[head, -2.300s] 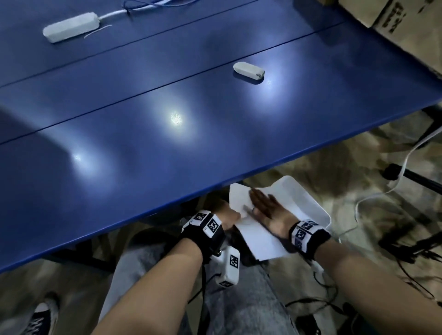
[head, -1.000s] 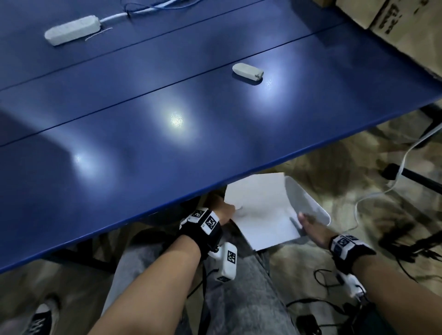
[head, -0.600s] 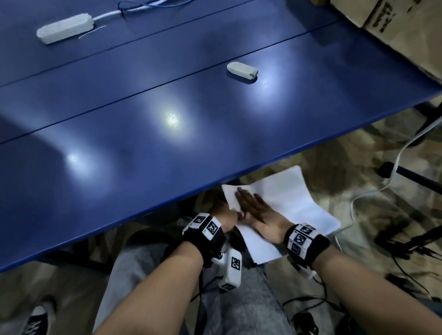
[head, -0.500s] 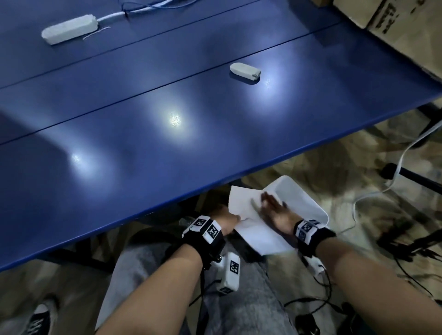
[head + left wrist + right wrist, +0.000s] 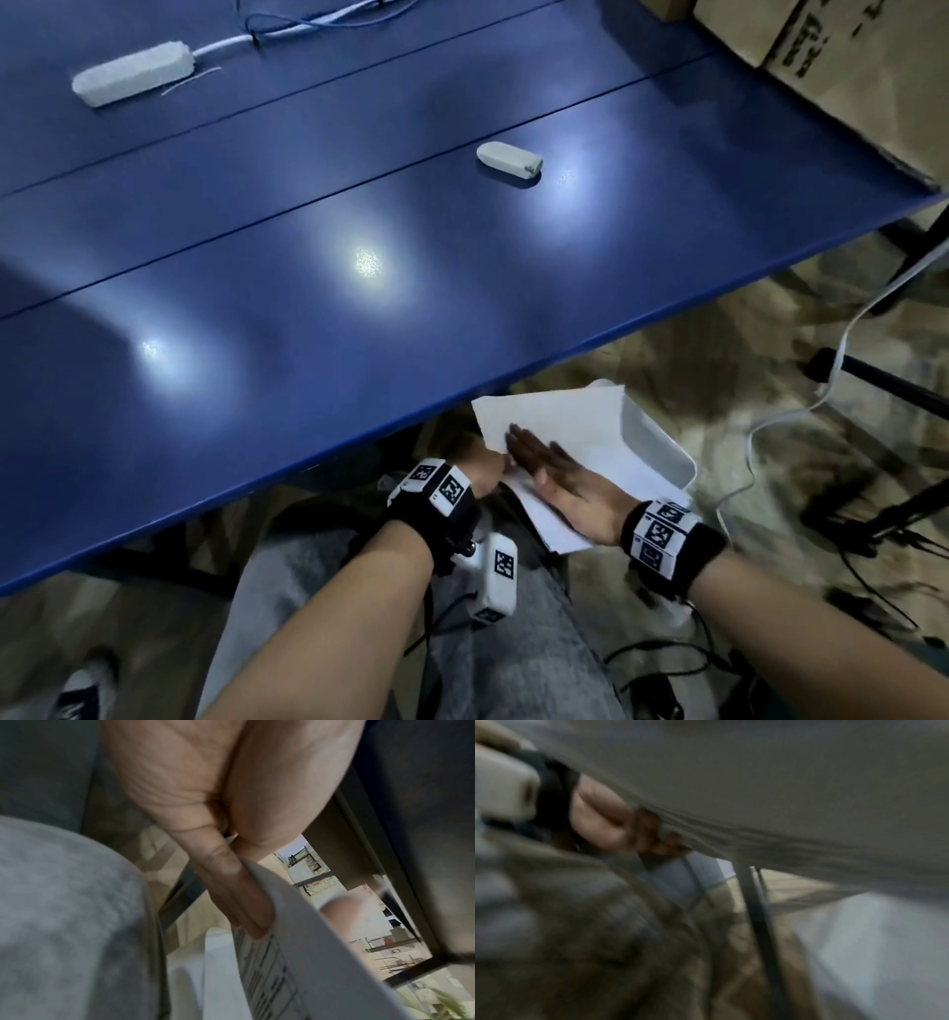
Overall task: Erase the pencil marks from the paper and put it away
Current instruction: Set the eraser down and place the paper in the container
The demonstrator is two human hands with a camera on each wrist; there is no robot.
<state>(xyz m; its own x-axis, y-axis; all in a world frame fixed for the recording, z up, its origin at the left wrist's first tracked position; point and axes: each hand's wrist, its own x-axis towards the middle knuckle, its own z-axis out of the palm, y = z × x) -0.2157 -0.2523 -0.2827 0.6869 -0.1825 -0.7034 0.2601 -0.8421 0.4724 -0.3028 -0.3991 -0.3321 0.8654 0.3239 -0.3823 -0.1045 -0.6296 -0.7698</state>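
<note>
Down below the near edge of the table (image 5: 257, 360), the right hand (image 5: 560, 488) lies flat on the paper (image 5: 580, 431), fingers straight and together, palm pressed to the sheet and pointing toward the table edge. Beside it the left hand (image 5: 480, 462) grips the paper's left edge: the left wrist view shows the thumb on top and the fingers (image 5: 231, 892) underneath, pinching the sheet (image 5: 295, 953) between them, with printed lines or a table on its underside. The paper sits above the person's lap, over grey trousers (image 5: 513, 658), and its far side lies over a white bin (image 5: 662, 452) that stands on the floor just beside the person's right leg; whether the paper rests on the rim or is only held over it cannot be told. The right wrist view is blurred and shows little more than the underside of the sheet and the left hand (image 5: 608, 825) at its edge. Each wrist carries a black band with square printed markers, and a small white camera box (image 5: 495, 575) hangs under the left wrist. On the table top, well away from the hands, lies a white eraser (image 5: 508, 160), and farther back to the left a white power strip (image 5: 131, 81) with its cable. A cardboard box (image 5: 842, 67) stands at the table's far right corner. Cables trail over the patterned floor (image 5: 770, 411) to the right.
</note>
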